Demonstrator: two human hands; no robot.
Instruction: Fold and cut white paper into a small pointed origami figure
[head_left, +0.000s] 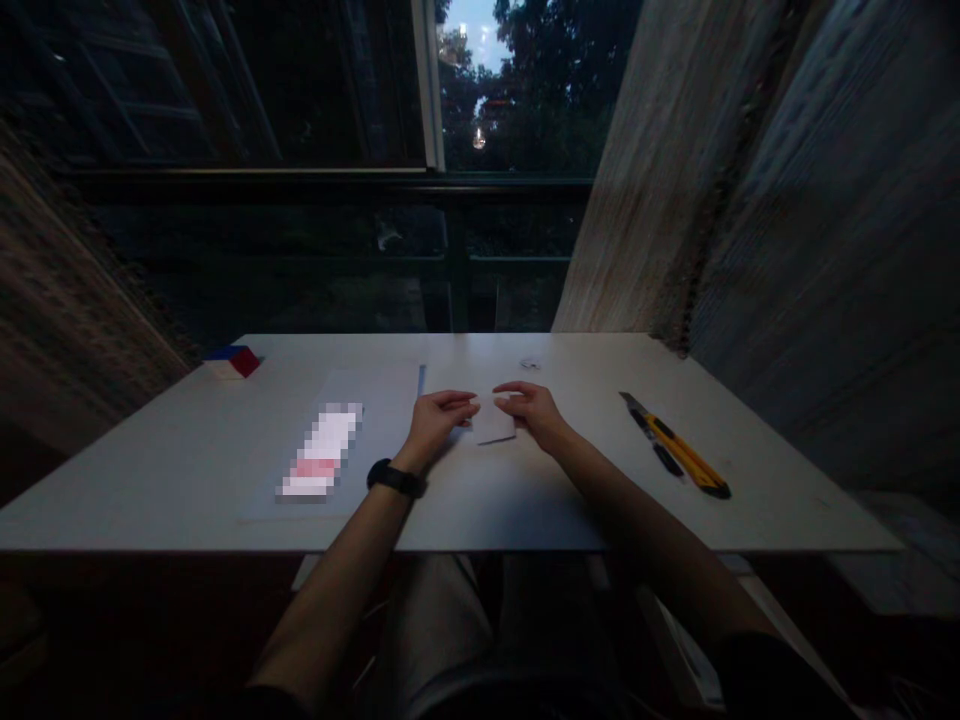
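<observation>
A small piece of white paper [495,424], apparently folded, is held just above the white table between my two hands. My left hand [442,415], with a black watch on its wrist, pinches the paper's left side between thumb and fingers. On the other side, my right hand [534,408] has its thumb against the paper's upper right part, the index finger reaching over the top. The paper's lower edge shows a dark shadow line. Fine detail of the folds is too dim to make out.
The white table [525,510] also carries a bright, pixelated phone-like rectangle [321,450] on large white paper [390,400], a color puzzle cube [231,362], a yellow box cutter [694,458], a black pen [666,459] and a small unclear item [530,364]. Curtains [637,170] flank the window.
</observation>
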